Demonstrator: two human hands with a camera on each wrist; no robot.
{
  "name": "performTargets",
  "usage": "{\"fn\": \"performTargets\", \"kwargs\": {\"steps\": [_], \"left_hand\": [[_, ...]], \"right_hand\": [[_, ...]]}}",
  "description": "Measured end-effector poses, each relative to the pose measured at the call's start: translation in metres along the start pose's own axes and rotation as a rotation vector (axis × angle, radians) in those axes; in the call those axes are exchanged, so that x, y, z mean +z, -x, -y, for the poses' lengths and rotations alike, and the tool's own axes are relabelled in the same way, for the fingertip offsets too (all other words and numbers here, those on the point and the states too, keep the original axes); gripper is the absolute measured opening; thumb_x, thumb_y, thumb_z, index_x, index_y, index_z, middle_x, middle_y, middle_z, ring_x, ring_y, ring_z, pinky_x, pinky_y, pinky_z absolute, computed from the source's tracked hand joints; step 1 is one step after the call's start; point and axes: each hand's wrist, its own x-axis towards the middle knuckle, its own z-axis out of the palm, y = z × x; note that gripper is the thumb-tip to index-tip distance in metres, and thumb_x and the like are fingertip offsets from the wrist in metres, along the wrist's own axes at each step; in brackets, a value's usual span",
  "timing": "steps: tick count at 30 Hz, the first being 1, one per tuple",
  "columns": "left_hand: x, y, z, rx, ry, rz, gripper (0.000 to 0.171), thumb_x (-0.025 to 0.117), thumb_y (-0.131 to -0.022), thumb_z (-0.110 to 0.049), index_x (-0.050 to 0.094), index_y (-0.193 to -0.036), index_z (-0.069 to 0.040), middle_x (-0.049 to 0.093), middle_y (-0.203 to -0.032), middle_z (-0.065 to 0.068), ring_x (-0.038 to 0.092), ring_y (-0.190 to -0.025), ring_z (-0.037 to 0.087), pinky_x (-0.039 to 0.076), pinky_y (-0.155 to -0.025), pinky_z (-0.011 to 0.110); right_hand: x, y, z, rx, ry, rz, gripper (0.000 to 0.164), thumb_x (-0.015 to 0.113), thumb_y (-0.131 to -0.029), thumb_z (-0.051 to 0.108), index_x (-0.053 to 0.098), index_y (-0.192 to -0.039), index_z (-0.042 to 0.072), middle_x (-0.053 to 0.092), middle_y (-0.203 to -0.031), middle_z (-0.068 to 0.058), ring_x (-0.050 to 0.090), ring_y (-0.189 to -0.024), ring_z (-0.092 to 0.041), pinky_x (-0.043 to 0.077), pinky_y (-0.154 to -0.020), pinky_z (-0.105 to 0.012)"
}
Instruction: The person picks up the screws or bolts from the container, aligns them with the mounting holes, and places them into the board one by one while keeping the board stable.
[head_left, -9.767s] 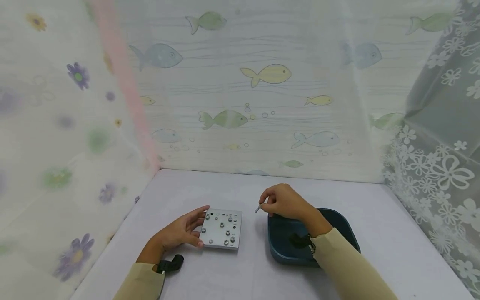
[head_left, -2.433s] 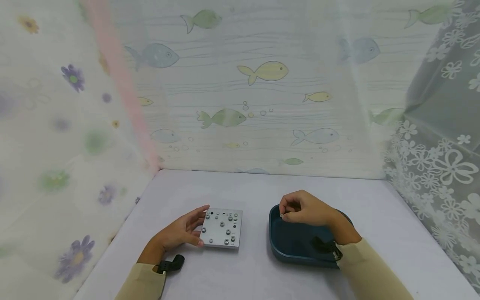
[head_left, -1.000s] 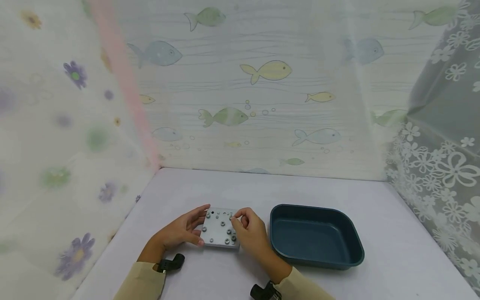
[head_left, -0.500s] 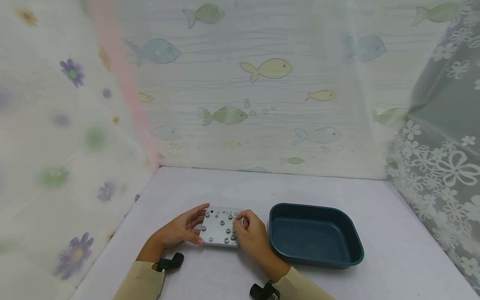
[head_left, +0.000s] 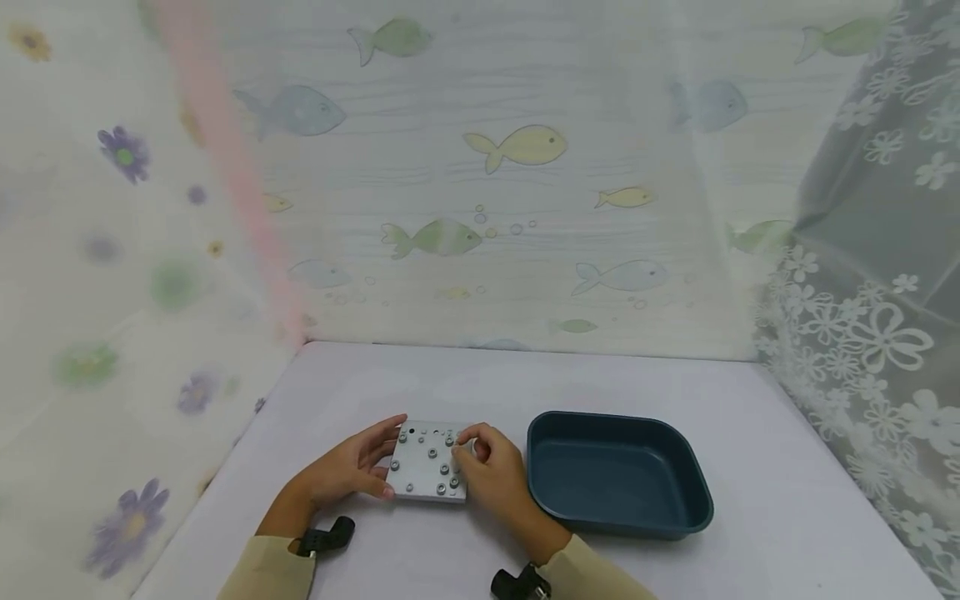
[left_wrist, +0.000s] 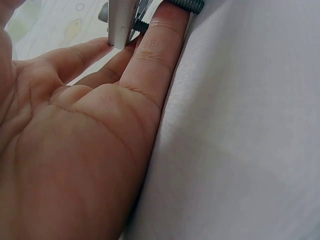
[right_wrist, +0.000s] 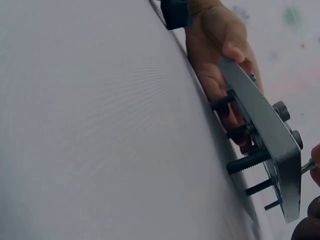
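A square silver metal plate [head_left: 420, 468] with several socket-head screws in its face is on the white table. My left hand [head_left: 347, 470] grips its left side, thumb at the near corner and index finger at the far corner. In the left wrist view the other fingers reach under the plate beside threaded screw ends [left_wrist: 192, 5]. Screw shanks [right_wrist: 248, 161] jut from its underside in the right wrist view. At the plate's right edge my right hand [head_left: 497, 477] pinches a small metal pin [right_wrist: 308, 166] against the face; my fingertips hide most of it.
A dark teal rectangular tray [head_left: 611, 417] stands on the table just right of my right hand. Wrist cameras [head_left: 330, 535] are strapped to both wrists. Fish-patterned curtains [head_left: 517, 292] hang behind the table and flowered ones at the sides.
My right hand held a small pin beside the tray, later came over the tray, then moved left onto the plate's right edge, where it has stayed. My left hand kept its grip.
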Motion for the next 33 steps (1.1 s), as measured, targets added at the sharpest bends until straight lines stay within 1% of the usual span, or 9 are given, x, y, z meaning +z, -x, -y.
{"fn": "performTargets", "kwargs": {"steps": [6, 12, 18, 21, 28, 33], "left_hand": [[-0.0002, 0.0003, 0.0008, 0.011, 0.009, 0.001, 0.123, 0.091, -0.071, 0.001, 0.016, -0.167, -0.019, 0.022, -0.171, 0.01, 0.027, -0.157, 0.034, 0.05, -0.109, 0.025], [-0.0002, -0.0013, -0.0015, 0.006, 0.023, -0.012, 0.125, 0.092, -0.069, 0.001, 0.018, -0.167, -0.019, 0.023, -0.171, 0.009, 0.028, -0.157, 0.032, 0.05, -0.109, 0.025], [0.0011, -0.0022, -0.0017, 0.005, 0.044, -0.006, 0.124, 0.092, -0.069, 0.002, 0.017, -0.167, -0.019, 0.023, -0.171, 0.01, 0.03, -0.156, 0.032, 0.051, -0.109, 0.027], [0.0009, -0.0017, -0.0006, 0.003, 0.039, -0.005, 0.124, 0.092, -0.07, 0.002, 0.018, -0.167, -0.02, 0.024, -0.17, 0.01, 0.031, -0.156, 0.032, 0.05, -0.11, 0.027], [-0.0004, 0.0004, 0.0041, 0.004, 0.021, -0.004, 0.122, 0.091, -0.07, 0.001, 0.019, -0.166, -0.019, 0.021, -0.172, 0.01, 0.025, -0.158, 0.034, 0.048, -0.111, 0.024], [-0.0009, -0.0004, 0.0042, 0.016, 0.026, 0.004, 0.121, 0.091, -0.072, 0.001, 0.018, -0.167, -0.02, 0.021, -0.172, 0.01, 0.025, -0.158, 0.035, 0.049, -0.111, 0.026]], "right_hand": [[0.0019, 0.0, -0.0028, -0.005, 0.003, 0.02, 0.008, 0.073, -0.092, 0.021, 0.074, -0.097, 0.027, 0.044, -0.067, 0.004, 0.042, -0.057, -0.009, 0.031, -0.048, -0.02], [0.0026, -0.0032, -0.0043, -0.001, 0.02, -0.001, 0.007, 0.072, -0.092, 0.02, 0.073, -0.094, 0.027, 0.045, -0.068, 0.005, 0.044, -0.059, -0.009, 0.033, -0.049, -0.02], [0.0017, -0.0053, -0.0086, 0.0, 0.035, -0.01, 0.008, 0.072, -0.091, 0.02, 0.072, -0.092, 0.027, 0.046, -0.067, 0.006, 0.045, -0.06, -0.008, 0.034, -0.05, -0.02], [0.0019, -0.0049, -0.0097, 0.003, 0.042, -0.016, 0.008, 0.071, -0.091, 0.02, 0.071, -0.091, 0.028, 0.045, -0.066, 0.006, 0.045, -0.059, -0.008, 0.034, -0.05, -0.02], [0.0036, -0.0002, -0.0108, -0.024, 0.081, 0.002, 0.011, 0.07, -0.09, 0.015, 0.07, -0.09, 0.026, 0.044, -0.063, 0.005, 0.042, -0.054, -0.008, 0.034, -0.049, -0.021], [0.0042, -0.0002, -0.0101, -0.043, 0.092, -0.003, 0.012, 0.069, -0.09, 0.014, 0.069, -0.091, 0.026, 0.045, -0.062, 0.005, 0.043, -0.053, -0.008, 0.034, -0.047, -0.021]]}}
